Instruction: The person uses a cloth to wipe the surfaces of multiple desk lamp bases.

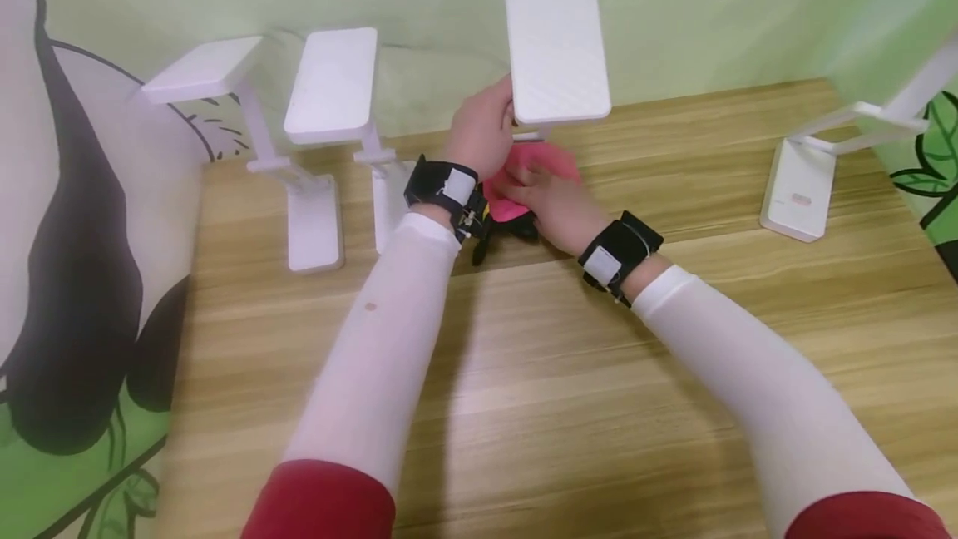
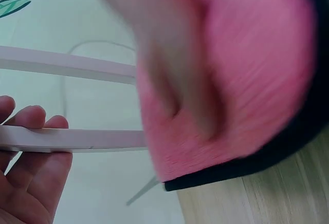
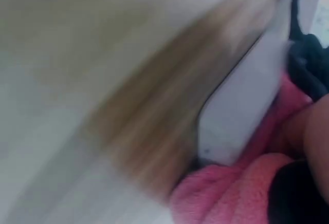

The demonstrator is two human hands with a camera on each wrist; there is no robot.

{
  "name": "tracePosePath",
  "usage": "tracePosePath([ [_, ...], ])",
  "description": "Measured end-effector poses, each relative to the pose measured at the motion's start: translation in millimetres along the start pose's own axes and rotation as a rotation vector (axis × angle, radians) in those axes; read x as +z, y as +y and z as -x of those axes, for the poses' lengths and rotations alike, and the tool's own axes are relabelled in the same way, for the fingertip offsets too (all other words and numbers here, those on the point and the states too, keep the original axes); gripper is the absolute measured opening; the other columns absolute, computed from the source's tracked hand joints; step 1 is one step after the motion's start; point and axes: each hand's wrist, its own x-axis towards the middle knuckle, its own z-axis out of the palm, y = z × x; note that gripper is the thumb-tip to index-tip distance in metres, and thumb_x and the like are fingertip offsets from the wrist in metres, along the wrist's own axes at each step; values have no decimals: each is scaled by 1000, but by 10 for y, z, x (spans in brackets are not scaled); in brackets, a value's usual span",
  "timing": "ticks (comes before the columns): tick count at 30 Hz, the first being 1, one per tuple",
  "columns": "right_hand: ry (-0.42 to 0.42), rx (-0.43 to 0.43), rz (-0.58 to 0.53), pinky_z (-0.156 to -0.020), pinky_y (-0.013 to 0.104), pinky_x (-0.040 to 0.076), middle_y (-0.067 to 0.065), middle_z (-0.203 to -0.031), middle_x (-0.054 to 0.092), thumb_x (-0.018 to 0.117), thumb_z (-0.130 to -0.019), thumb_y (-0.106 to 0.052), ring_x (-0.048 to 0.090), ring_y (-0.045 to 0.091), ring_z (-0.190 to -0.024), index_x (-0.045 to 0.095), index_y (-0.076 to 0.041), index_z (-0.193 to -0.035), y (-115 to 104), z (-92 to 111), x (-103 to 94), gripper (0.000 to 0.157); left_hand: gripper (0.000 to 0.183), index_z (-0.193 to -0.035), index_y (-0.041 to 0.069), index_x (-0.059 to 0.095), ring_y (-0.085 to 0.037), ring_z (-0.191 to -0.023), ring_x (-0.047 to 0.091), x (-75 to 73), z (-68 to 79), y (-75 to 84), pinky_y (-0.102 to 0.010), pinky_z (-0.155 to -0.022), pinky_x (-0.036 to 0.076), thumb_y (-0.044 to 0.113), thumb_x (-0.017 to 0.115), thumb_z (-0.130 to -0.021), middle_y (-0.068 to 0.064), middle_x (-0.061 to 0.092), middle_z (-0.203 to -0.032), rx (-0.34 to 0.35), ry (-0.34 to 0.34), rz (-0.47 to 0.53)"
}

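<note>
A white desk lamp (image 1: 557, 32) stands near the wall, between the two hands. The left hand (image 1: 479, 133) grips its slim arm (image 2: 103, 138), with fingers on one side and thumb on the other in the left wrist view. Over the lamp's lower part, the right hand (image 1: 565, 205) holds a pink cloth (image 1: 550, 158) with a black underside. Its fingers press into the plush cloth, blurred in the left wrist view. In the right wrist view the bunched cloth lies against the lamp's white base (image 3: 236, 111). The lamp head partly hides the left fingertips from above.
Two more white lamps stand at the left, one at the far left (image 1: 314, 227) and one beside it (image 1: 333, 81). Another lamp (image 1: 801, 190) stands at the right. All are on a wooden table (image 1: 539, 373) against a painted green wall (image 1: 674, 32).
</note>
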Motion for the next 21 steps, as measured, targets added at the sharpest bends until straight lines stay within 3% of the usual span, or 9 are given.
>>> tracePosePath([
  [2,28,20,20,-77,40,53,11,-151,43,50,-85,16,49,30,-125,55,-16,-142,53,-68,31,65,30,-134,16,54,-16,-103,56,-1,4,11,-32,-91,45,18,40,-107,-3,64,-118,-5,-5,9],
  [5,32,64,43,-70,40,53,10,-151,43,51,-84,14,50,32,-123,54,-18,-142,43,-78,50,67,30,-133,14,54,-17,-98,55,-14,19,15,-31,-88,46,16,39,-107,-4,64,-113,-13,-2,41],
  [8,-14,100,58,-69,43,54,11,-150,45,53,-79,13,47,34,-126,53,-19,-144,-72,17,20,72,30,-131,13,55,-16,-96,57,-33,31,3,-30,-87,47,14,38,-107,-4,65,-112,-9,20,56],
  [11,-85,136,40,-78,45,54,12,-149,44,53,-79,12,38,35,-134,51,-19,-144,-229,163,-42,72,29,-130,13,56,-15,-96,57,-56,45,-8,-30,-86,47,12,38,-107,-4,66,-113,-14,35,53],
  [15,-141,150,16,-83,45,54,11,-150,43,54,-81,11,34,35,-137,52,-18,-143,-374,327,-91,68,30,-130,13,57,-15,-98,57,-74,72,-4,-30,-88,47,11,38,-107,-4,66,-115,-19,40,44],
  [21,-103,120,-29,-86,45,53,14,-148,45,54,-80,11,41,35,-132,50,-16,-145,-357,333,-78,71,35,-136,16,55,-12,-105,55,-56,102,5,-29,-90,44,10,38,-107,-1,63,-127,-11,32,40],
])
